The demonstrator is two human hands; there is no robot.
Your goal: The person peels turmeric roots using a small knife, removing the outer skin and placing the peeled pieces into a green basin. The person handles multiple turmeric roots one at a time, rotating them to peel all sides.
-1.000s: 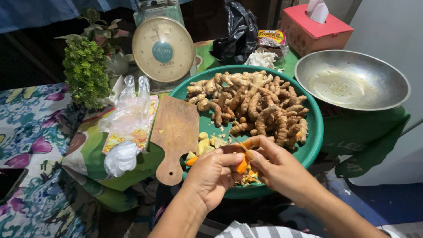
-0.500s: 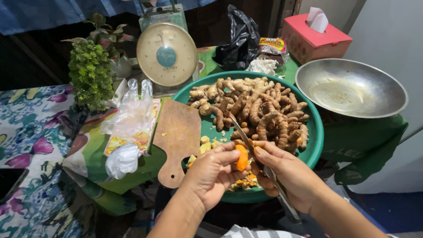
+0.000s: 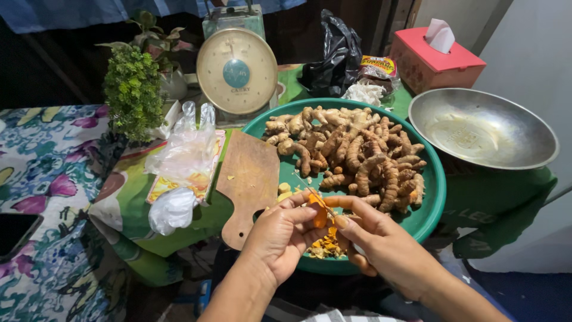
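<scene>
Peeling step in hand; left hand [image 3: 280,235] pinches a half-peeled orange turmeric root [image 3: 322,213] between thumb and fingertips; right hand [image 3: 381,241] clenched on a knife [image 3: 313,194], blade lying across the root just above the fingers; peel scraps [image 3: 325,245] below the fingers on the green tray [image 3: 432,203]; next stroke likely needs shallow blade, root turned.

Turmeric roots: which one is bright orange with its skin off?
The turmeric piece between the left hand and right hand; the heaped roots are brown-skinned.
</scene>
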